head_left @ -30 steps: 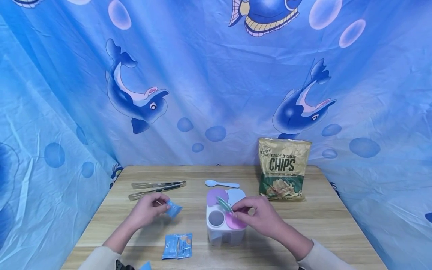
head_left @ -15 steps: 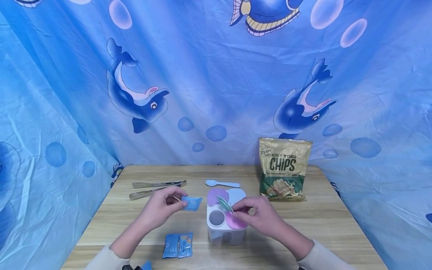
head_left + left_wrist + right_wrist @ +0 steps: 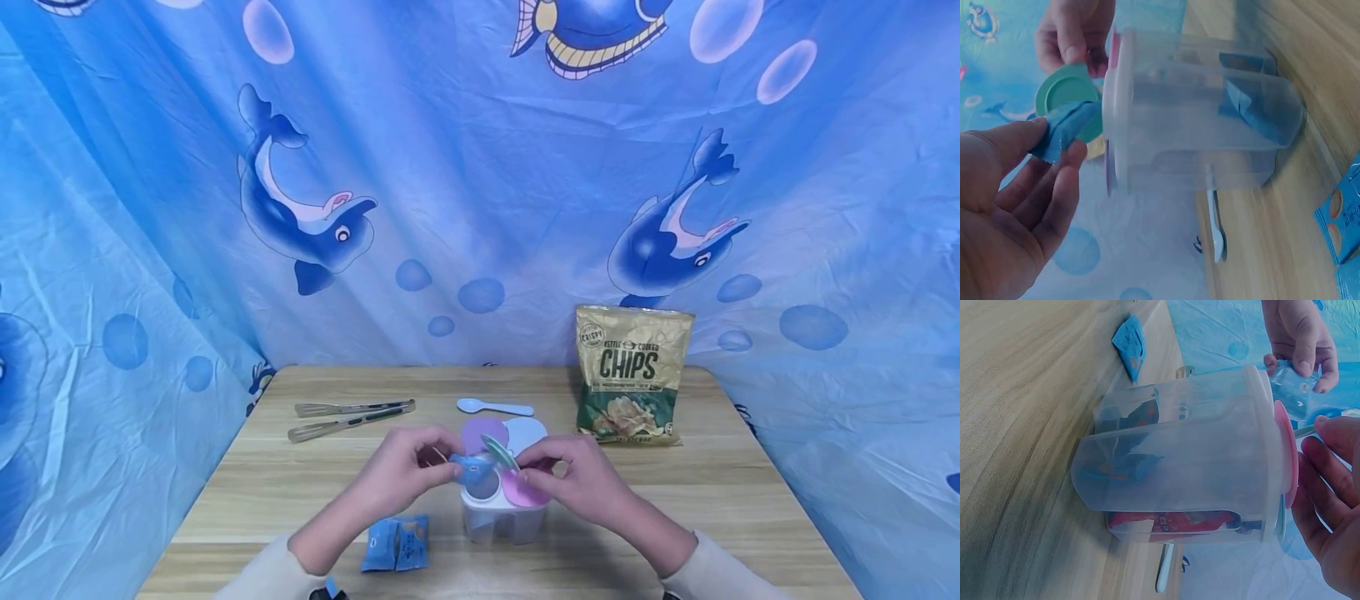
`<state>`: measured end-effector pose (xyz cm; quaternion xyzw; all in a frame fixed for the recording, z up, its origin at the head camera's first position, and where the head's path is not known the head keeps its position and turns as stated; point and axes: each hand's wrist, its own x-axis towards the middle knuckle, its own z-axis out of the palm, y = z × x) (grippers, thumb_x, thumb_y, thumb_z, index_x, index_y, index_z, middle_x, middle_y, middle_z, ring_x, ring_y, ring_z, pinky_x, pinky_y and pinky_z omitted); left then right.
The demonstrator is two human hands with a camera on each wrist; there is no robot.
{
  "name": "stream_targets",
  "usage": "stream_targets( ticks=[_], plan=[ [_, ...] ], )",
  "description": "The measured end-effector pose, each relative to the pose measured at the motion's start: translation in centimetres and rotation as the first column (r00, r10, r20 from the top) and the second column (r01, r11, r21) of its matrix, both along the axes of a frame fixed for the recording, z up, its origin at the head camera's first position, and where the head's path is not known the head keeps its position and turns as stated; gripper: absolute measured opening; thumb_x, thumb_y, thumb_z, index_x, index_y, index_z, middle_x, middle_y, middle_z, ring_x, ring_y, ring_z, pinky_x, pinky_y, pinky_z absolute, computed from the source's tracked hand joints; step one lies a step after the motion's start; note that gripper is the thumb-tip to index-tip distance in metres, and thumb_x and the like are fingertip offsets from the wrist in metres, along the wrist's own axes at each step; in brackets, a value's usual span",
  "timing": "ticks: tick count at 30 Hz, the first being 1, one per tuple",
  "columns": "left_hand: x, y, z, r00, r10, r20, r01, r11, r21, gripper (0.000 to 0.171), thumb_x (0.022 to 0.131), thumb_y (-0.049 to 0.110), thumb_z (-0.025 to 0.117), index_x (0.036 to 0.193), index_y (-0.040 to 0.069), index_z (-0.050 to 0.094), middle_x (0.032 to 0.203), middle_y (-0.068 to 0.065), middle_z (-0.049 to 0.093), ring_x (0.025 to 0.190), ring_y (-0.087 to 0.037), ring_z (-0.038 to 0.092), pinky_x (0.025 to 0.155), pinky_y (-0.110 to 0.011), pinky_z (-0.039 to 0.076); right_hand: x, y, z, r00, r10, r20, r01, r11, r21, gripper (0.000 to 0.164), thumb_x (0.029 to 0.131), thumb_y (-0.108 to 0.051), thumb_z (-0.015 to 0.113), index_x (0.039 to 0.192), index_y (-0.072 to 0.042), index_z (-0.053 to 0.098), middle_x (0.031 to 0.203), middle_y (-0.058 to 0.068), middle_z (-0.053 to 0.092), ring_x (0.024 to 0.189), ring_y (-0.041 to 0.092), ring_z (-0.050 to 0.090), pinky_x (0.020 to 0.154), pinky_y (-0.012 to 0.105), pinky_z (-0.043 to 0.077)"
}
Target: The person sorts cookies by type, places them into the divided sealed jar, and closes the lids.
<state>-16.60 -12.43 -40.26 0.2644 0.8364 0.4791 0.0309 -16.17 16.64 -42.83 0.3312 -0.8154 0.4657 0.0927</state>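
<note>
A clear storage container (image 3: 1197,119) with several round coloured lids stands on the table. My left hand (image 3: 405,471) pinches a small blue snack packet (image 3: 472,469) right at the mouth of its front-left compartment. That compartment's green flip lid (image 3: 1063,94) is raised, and my right hand (image 3: 573,475) holds its edge between thumb and fingers. The other lids, purple, pale blue and pink (image 3: 525,492), lie flat. Through the clear wall, blue packets (image 3: 1260,112) show in the lower part of the container. A red packet (image 3: 1166,524) fills another compartment in the right wrist view.
Blue snack packets (image 3: 395,543) lie on the wooden table (image 3: 697,500), left of the container. Metal tongs (image 3: 348,417) rest at the back left, and a pale spoon (image 3: 495,408) lies behind the container. At the back right stands a chips bag (image 3: 633,375), before a blue curtain.
My left hand has carried the blue snack packet rightward, from beside the tongs to the container's opening. My right hand has stayed in place, still holding the green lid up.
</note>
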Motion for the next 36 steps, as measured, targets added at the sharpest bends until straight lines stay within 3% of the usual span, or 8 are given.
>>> stream_targets(
  ticks=[4,7,24,32,36],
  plan=[
    [0.1,0.7,-0.4,0.996,-0.027,-0.086,0.02,0.997,-0.077,0.013,0.092,0.014,0.077,0.103,0.021,0.077,0.092,0.011,0.074,0.078,-0.004,0.067,0.068,-0.027,0.058,0.0,-0.1,0.1,1.0,-0.008,0.013,0.007,1.0,0.014,0.013,0.087,-0.011,0.081,0.099,-0.018,0.08,0.088,-0.008,0.077,0.076,0.003,0.068,0.069,0.025,0.059],
    [0.2,1.2,-0.5,0.993,-0.043,-0.113,0.03,0.993,-0.117,0.012,0.092,0.015,0.076,0.102,0.021,0.078,0.092,0.014,0.073,0.078,-0.002,0.065,0.067,-0.025,0.056,0.0,-0.2,0.1,1.0,-0.008,0.017,0.008,1.0,0.019,0.014,0.087,-0.012,0.081,0.099,-0.018,0.08,0.088,-0.01,0.076,0.077,0.003,0.069,0.069,0.025,0.059],
    [0.6,2.4,-0.3,0.981,-0.078,-0.176,0.038,0.975,-0.217,0.014,0.092,0.01,0.075,0.1,0.018,0.082,0.087,0.012,0.073,0.071,0.004,0.058,0.062,-0.019,0.052,0.0,-0.4,-0.1,1.0,0.003,0.015,-0.003,1.0,0.013,0.013,0.088,-0.011,0.08,0.099,-0.018,0.08,0.088,-0.01,0.076,0.076,0.003,0.068,0.068,0.027,0.059],
    [0.4,2.9,-0.1,0.964,-0.131,-0.232,0.051,0.946,-0.32,0.016,0.092,0.01,0.074,0.104,0.017,0.082,0.094,0.005,0.076,0.075,0.004,0.057,0.066,-0.017,0.051,0.1,-0.3,-0.1,1.0,-0.005,0.006,0.005,1.0,0.02,0.012,0.088,-0.012,0.08,0.099,-0.016,0.08,0.086,-0.011,0.076,0.074,0.003,0.068,0.067,0.025,0.058],
    [0.3,3.3,-0.3,0.944,-0.177,-0.279,0.051,0.913,-0.406,0.014,0.091,0.012,0.076,0.102,0.018,0.083,0.088,0.008,0.073,0.074,0.002,0.056,0.067,-0.017,0.05,0.2,-0.4,-0.1,1.0,-0.012,0.01,0.012,1.0,0.023,0.013,0.088,-0.011,0.079,0.099,-0.017,0.08,0.086,-0.011,0.076,0.074,0.003,0.068,0.067,0.025,0.058]
  ],
)
